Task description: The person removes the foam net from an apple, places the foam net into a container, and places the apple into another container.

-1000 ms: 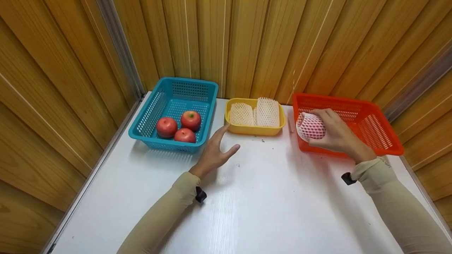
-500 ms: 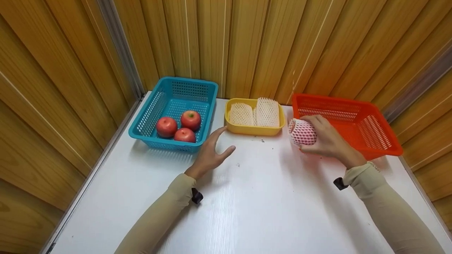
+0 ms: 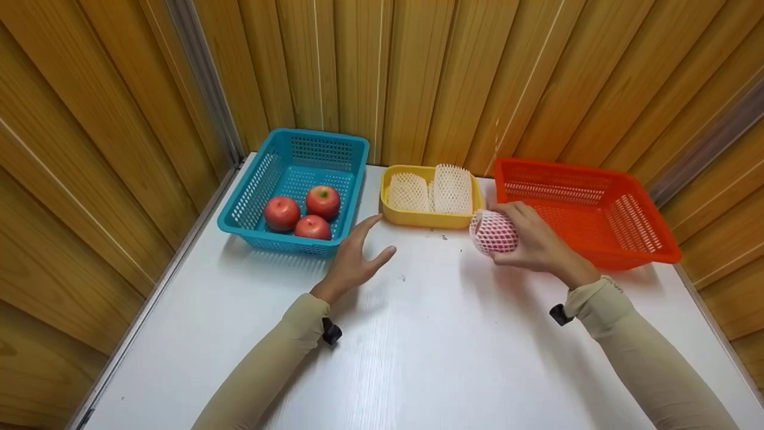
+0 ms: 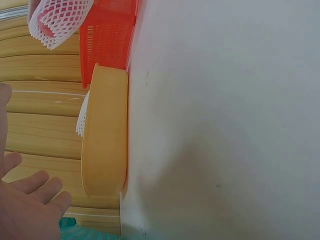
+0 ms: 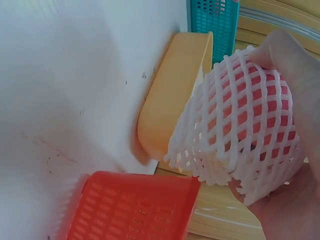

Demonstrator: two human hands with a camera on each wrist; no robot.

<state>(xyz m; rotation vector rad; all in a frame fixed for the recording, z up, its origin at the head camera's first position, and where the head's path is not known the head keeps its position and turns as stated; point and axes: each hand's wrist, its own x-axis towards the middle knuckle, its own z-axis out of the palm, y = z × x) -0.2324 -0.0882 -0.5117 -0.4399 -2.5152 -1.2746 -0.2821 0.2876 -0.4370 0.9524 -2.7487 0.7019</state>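
Note:
My right hand (image 3: 534, 242) grips an apple in a white foam net sleeve (image 3: 495, 232), held above the table just left of the red basket (image 3: 621, 263). Up close in the right wrist view, the net (image 5: 240, 115) wraps the red fruit and its loose end hangs past it. My left hand (image 3: 353, 260) is held with thumb and fingers spread, between the blue basket (image 3: 280, 242) and the yellow tub (image 3: 427, 221); nothing is in it. Inside the tub stand white foam net sleeves (image 3: 452, 190). Three bare red apples (image 3: 282, 214) lie in the blue basket.
The two baskets and the tub line the back of the white table (image 3: 418, 346). Wood-panel walls (image 3: 412, 77) rise behind and on both sides. The yellow tub (image 4: 105, 130) stands in front of the left hand in the left wrist view.
My right hand has carried the netted apple leftward and a little toward me, from over the red basket's left rim to beside it. The left hand has drawn back slightly.

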